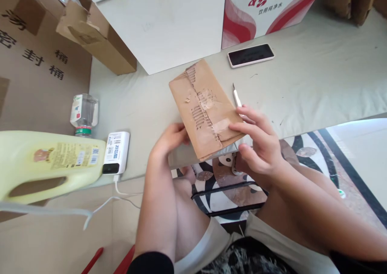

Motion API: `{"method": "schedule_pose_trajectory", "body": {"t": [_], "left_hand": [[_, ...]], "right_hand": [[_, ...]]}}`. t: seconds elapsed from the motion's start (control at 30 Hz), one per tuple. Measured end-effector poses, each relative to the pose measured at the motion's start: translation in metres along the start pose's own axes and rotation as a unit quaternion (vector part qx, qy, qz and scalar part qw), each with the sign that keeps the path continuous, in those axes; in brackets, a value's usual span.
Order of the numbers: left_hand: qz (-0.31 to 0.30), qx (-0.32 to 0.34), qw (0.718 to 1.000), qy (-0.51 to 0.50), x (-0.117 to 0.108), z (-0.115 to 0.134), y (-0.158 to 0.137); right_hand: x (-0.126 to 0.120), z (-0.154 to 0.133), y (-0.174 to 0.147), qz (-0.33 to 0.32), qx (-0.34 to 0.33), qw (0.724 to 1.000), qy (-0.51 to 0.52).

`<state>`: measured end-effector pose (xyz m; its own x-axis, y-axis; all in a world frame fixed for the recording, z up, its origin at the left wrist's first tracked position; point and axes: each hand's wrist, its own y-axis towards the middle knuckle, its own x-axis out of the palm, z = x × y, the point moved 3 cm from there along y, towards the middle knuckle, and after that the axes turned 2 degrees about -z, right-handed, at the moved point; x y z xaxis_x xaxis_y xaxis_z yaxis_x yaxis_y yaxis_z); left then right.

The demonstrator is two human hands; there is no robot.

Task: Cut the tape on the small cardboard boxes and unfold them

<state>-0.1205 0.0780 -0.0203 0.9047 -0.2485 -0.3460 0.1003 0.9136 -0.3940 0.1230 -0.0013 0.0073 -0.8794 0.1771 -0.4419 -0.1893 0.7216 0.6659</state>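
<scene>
A small brown cardboard box (205,108) with torn, ribbed patches and tape along its seam lies slanted at the table's near edge. My left hand (173,139) is closed at the box's left side, its fingertips hidden behind the cardboard. At the lower right corner my right hand (260,141) has its fingers stretched out and apart; fingertips touch the box by the tape, and the thumb is below. Just beyond those fingers lies a white craft knife (236,97) with a dark tip, its rear end partly covered by my hand.
A phone (250,55) lies beyond the knife, before a red-and-white carton (266,11). A white panel (169,28) stands behind the box. At left are a power bank (117,151) with a cable, a yellow jug (60,157), an upturned clear bottle (85,112) and large cartons.
</scene>
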Motion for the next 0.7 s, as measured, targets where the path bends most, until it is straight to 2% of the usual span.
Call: {"method": "schedule_pose_trajectory", "body": {"t": [0.07, 0.13, 0.17, 0.23, 0.3, 0.4, 0.47, 0.53, 0.6, 0.7], "left_hand": [[0.114, 0.05, 0.992, -0.028, -0.01, -0.003, 0.006], [0.22, 0.16, 0.96, -0.065, -0.021, -0.003, 0.007], [0.249, 0.225, 0.939, -0.069, -0.025, -0.002, 0.006], [0.252, 0.336, 0.907, -0.04, -0.027, 0.003, 0.002], [0.222, 0.391, 0.893, 0.0, -0.025, 0.008, -0.002], [0.192, 0.405, 0.893, 0.027, -0.023, 0.011, -0.003], [0.193, 0.395, 0.898, 0.029, -0.023, 0.011, -0.002], [0.196, 0.382, 0.903, 0.031, -0.023, 0.01, -0.001], [0.199, 0.377, 0.904, 0.028, -0.023, 0.009, 0.0], [0.204, 0.382, 0.901, 0.02, -0.023, 0.008, 0.001]], "right_hand": [[0.005, 0.001, 0.0, -0.024, 0.027, 0.999, 0.014], [0.007, 0.002, -0.001, -0.041, 0.05, 0.997, 0.049], [0.008, 0.003, -0.001, -0.055, 0.058, 0.994, 0.074], [0.01, 0.001, 0.0, -0.097, 0.057, 0.986, 0.126], [0.011, -0.001, 0.001, -0.133, 0.048, 0.978, 0.155], [0.008, 0.004, 0.004, -0.107, 0.092, 0.982, 0.124], [0.005, 0.017, 0.005, -0.062, 0.172, 0.982, 0.038], [0.005, 0.036, 0.002, -0.049, 0.257, 0.962, -0.08], [0.008, 0.056, -0.002, -0.092, 0.305, 0.931, -0.176], [0.015, 0.076, -0.005, -0.188, 0.297, 0.901, -0.253]]}}
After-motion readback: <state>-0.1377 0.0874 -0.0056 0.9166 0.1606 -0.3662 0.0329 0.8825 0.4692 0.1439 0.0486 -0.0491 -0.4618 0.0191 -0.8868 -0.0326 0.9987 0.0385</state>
